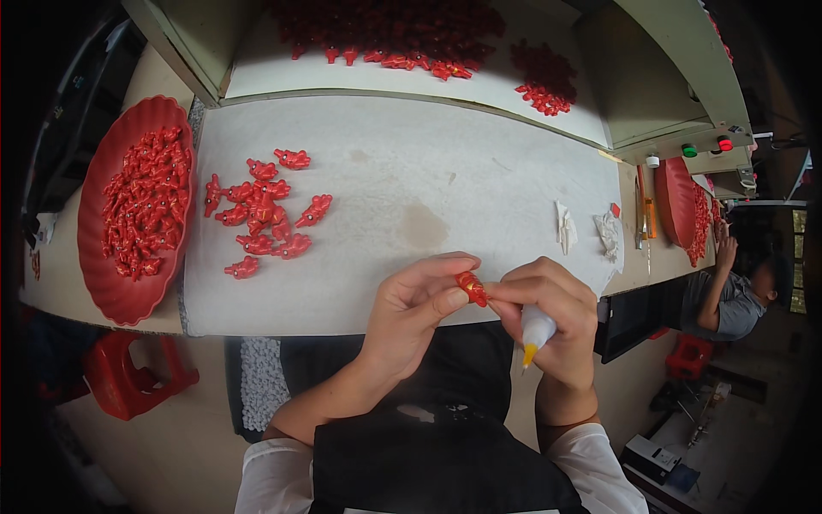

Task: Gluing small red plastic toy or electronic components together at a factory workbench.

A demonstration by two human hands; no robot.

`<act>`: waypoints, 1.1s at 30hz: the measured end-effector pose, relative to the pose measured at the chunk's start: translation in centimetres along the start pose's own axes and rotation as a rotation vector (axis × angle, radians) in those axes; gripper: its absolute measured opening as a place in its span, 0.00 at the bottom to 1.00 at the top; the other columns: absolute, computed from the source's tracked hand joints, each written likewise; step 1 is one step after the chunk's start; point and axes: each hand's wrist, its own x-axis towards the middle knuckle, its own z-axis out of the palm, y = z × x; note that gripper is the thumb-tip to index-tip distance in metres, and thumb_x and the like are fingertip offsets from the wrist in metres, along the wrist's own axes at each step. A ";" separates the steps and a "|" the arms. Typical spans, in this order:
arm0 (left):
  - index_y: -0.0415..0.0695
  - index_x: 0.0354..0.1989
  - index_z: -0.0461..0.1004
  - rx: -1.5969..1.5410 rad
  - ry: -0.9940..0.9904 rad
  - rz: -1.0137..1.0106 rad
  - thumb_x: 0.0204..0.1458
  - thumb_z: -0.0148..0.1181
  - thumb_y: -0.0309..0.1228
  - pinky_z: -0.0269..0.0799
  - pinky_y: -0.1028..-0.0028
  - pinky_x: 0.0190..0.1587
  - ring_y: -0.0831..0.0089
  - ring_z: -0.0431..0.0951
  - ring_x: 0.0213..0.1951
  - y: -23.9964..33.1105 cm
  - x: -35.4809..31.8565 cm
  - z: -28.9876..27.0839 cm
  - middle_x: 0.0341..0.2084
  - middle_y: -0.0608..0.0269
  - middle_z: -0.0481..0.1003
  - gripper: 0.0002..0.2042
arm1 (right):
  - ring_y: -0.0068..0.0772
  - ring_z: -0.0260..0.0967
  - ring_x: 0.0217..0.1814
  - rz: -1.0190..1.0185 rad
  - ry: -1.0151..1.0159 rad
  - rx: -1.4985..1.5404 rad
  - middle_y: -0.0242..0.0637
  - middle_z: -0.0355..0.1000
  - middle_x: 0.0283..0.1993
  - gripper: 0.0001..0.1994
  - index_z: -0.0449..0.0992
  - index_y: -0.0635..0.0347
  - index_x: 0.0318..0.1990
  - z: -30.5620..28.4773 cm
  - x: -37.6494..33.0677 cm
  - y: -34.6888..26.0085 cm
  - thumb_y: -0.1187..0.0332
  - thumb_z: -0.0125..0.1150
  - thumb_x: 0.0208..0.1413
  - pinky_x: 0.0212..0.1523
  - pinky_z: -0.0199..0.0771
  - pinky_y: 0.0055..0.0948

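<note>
– In the head view, what is the left hand [409, 310] doing?
– Its fingers are pinched narrow around a small red figure [471, 289] with gold lines, just above the near edge of the table [342, 300].
– And the right hand [563, 319]?
– Closed too. A white bottle [538, 327] is tucked in its fingers, the yellow end and thin tip pointing down toward the person. The thumb and forefinger reach the right end of the figure; I can't tell how firmly they grip it.
– What lies on the table?
– White paper covers most of it, with a brownish stain [424, 225] beyond the hands. To the left is a loose cluster of red figures [259, 207], some touching, a few apart. Two crumpled tissues [565, 228] lie toward the right.
– Anything further out?
– At far left, a red dish [92, 227] with a wavy rim holds a heap of similar figures. Beyond the paper stands a cabinet [668, 81] with more of them inside, the back ones in shadow. A red stool [128, 377] stands below left, and a co-worker [741, 300] sits at the right.
</note>
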 end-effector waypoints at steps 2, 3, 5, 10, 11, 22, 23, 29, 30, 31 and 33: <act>0.36 0.42 0.67 0.016 -0.045 -0.001 0.46 0.51 0.19 0.64 0.74 0.48 0.72 0.70 0.42 0.1 -0.1 -0.3 0.42 0.55 0.68 0.13 | 0.31 0.63 0.21 -0.137 0.026 -0.132 0.36 0.66 0.22 0.09 0.73 0.64 0.27 0.2 -0.1 -0.1 0.80 0.61 0.31 0.19 0.61 0.23; 0.36 0.43 0.67 0.024 -0.067 -0.002 0.46 0.51 0.18 0.64 0.73 0.48 0.72 0.70 0.42 0.2 -0.1 -0.4 0.44 0.54 0.67 0.13 | 0.30 0.63 0.20 -0.204 0.038 -0.198 0.35 0.66 0.22 0.10 0.73 0.64 0.26 0.2 -0.2 -0.2 0.80 0.62 0.30 0.19 0.60 0.22; 0.36 0.44 0.66 0.038 -0.099 0.027 0.47 0.50 0.18 0.63 0.72 0.49 0.70 0.70 0.43 0.2 -0.1 -0.2 0.46 0.52 0.65 0.14 | 0.28 0.62 0.20 -0.267 0.054 -0.284 0.34 0.66 0.23 0.10 0.73 0.65 0.26 0.3 -0.6 -0.3 0.79 0.62 0.29 0.18 0.59 0.22; 0.35 0.45 0.65 0.062 -0.182 0.115 0.48 0.48 0.19 0.64 0.70 0.49 0.66 0.70 0.45 -0.2 -0.1 -0.2 0.49 0.48 0.61 0.13 | 0.24 0.60 0.19 -0.408 0.112 -0.431 0.33 0.67 0.24 0.09 0.73 0.64 0.24 0.4 -1.0 -0.7 0.76 0.60 0.29 0.16 0.56 0.19; 0.35 0.45 0.64 0.071 -0.194 0.127 0.49 0.47 0.19 0.65 0.70 0.48 0.66 0.70 0.45 -0.3 -0.1 -0.1 0.50 0.47 0.60 0.13 | 0.23 0.60 0.19 -0.437 0.119 -0.449 0.33 0.67 0.24 0.09 0.73 0.64 0.24 0.3 -1.1 -0.6 0.75 0.60 0.29 0.17 0.55 0.19; 0.36 0.43 0.65 0.098 -0.192 0.160 0.48 0.47 0.18 0.66 0.69 0.47 0.62 0.71 0.44 -0.4 -0.3 0.2 0.51 0.41 0.57 0.12 | 0.23 0.60 0.18 -0.558 0.057 -0.509 0.32 0.67 0.24 0.08 0.72 0.64 0.23 -0.5 -1.0 -1.0 0.77 0.62 0.30 0.16 0.57 0.18; 0.36 0.43 0.66 0.107 -0.194 0.160 0.48 0.47 0.18 0.66 0.69 0.47 0.62 0.71 0.44 -0.4 -0.3 0.2 0.51 0.42 0.58 0.12 | 0.22 0.60 0.19 -0.578 0.065 -0.509 0.33 0.67 0.24 0.08 0.73 0.65 0.24 -0.5 -1.0 -0.6 0.75 0.60 0.30 0.16 0.55 0.17; 0.35 0.42 0.66 0.196 -0.202 0.160 0.48 0.47 0.18 0.67 0.69 0.46 0.65 0.70 0.43 0.0 -0.1 0.5 0.48 0.48 0.62 0.12 | 0.24 0.60 0.19 -0.468 0.102 -0.332 0.33 0.67 0.24 0.10 0.73 0.64 0.25 -0.6 -1.3 0.4 0.78 0.61 0.28 0.17 0.56 0.19; 0.35 0.42 0.66 0.210 -0.203 0.156 0.48 0.48 0.18 0.67 0.70 0.46 0.66 0.70 0.43 0.1 -0.1 0.5 0.47 0.49 0.62 0.12 | 0.25 0.60 0.19 -0.424 0.101 -0.275 0.33 0.67 0.24 0.10 0.73 0.63 0.25 -0.6 -1.3 0.5 0.78 0.62 0.28 0.17 0.57 0.19; 0.35 0.42 0.66 0.236 -0.191 0.147 0.48 0.48 0.18 0.67 0.71 0.46 0.67 0.70 0.43 0.1 -0.1 0.4 0.46 0.50 0.63 0.12 | 0.25 0.60 0.19 -0.366 0.088 -0.229 0.33 0.67 0.24 0.10 0.73 0.63 0.25 -0.7 -1.3 0.5 0.79 0.62 0.28 0.17 0.58 0.20; 0.34 0.42 0.67 0.288 -0.166 0.131 0.47 0.48 0.17 0.67 0.72 0.46 0.69 0.70 0.42 0.1 -0.1 0.1 0.43 0.53 0.64 0.12 | 0.27 0.61 0.19 -0.250 0.060 -0.138 0.34 0.67 0.23 0.10 0.73 0.62 0.26 -0.7 -1.3 0.5 0.79 0.63 0.29 0.18 0.59 0.21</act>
